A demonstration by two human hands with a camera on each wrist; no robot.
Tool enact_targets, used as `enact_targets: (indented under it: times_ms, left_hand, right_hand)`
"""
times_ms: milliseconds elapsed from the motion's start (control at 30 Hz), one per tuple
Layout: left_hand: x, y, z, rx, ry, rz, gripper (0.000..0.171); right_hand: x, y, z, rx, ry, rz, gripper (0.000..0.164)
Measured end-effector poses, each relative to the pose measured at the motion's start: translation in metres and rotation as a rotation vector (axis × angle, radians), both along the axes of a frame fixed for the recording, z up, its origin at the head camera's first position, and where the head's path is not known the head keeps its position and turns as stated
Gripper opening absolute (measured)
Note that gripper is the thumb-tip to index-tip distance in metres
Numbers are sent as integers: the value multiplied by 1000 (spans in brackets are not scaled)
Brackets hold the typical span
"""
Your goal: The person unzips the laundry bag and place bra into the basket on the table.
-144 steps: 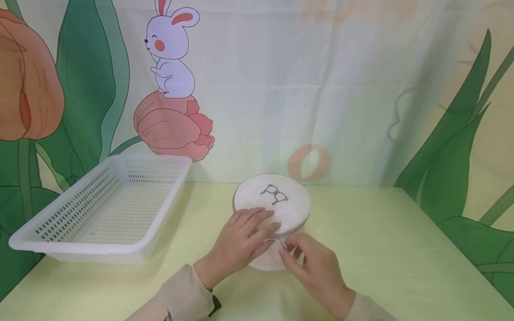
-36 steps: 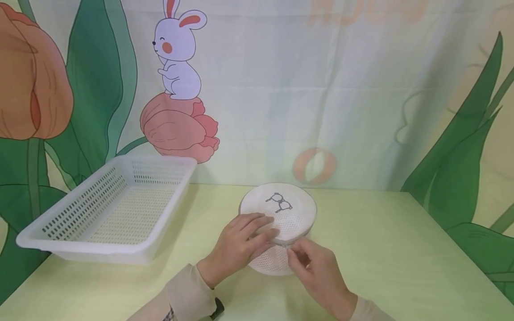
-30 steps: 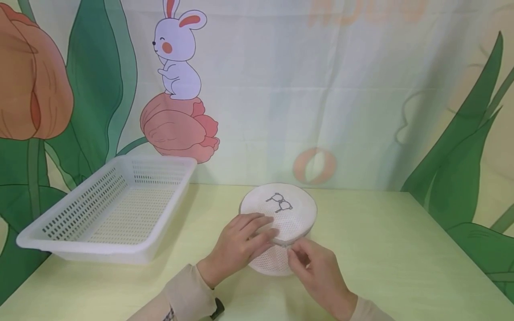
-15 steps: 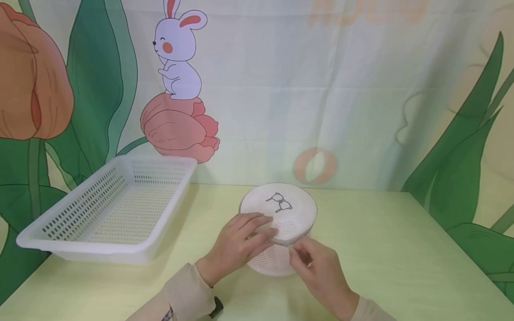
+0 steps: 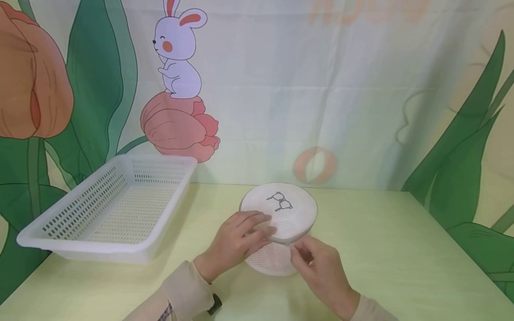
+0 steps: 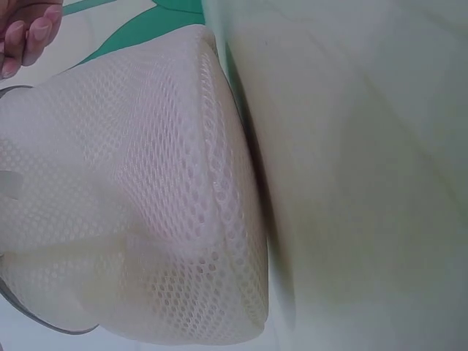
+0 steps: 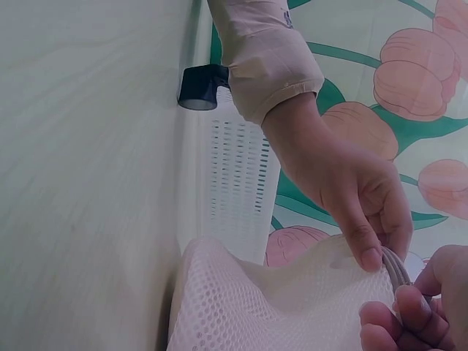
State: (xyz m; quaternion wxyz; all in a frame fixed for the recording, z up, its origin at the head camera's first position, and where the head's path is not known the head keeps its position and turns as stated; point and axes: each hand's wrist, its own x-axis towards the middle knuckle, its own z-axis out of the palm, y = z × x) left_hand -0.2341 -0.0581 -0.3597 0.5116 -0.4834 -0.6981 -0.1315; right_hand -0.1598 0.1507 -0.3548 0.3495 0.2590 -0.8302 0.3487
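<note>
In the head view a white mesh laundry bag (image 5: 295, 220) stands upright on the table, its round lid printed with a pair of glasses. A grey zip edge runs around the lid. My left hand (image 5: 237, 240) grips the near left of that edge, fingers over the lid and thumb lower on the side, as the right wrist view confirms. Just right of it, my right hand (image 5: 323, 267) pinches at the zip with thumb and curled forefinger; its fingertips hide the zip pull. The left wrist view shows the bag's mesh side (image 6: 168, 146), with right-hand fingers (image 6: 36, 36) in the corner.
A white plastic basket (image 5: 88, 247) with slotted walls stands at the left of the pale green table (image 5: 381, 249). Behind the table hangs a printed cloth (image 5: 257, 89) with a rabbit and tulips. A dark wrist camera (image 7: 199, 89) sits on the left forearm.
Compared with the oldest frame, my right hand has shifted slightly right along the zip edge, away from the left hand. My left hand keeps its grip on the lid's edge. The view has shifted slightly.
</note>
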Motion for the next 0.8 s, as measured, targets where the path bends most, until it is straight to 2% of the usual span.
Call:
enact_targets:
  times_ms: [367,800]
  left_hand:
    - [-4,-7,-4,11,-69,-29,24]
    - [-7,-9,-3,21,-56,-22,25]
  right_hand:
    - [-2,1,-1,4,1,-23,22]
    - [-2,1,0,-5,-7,-27,21]
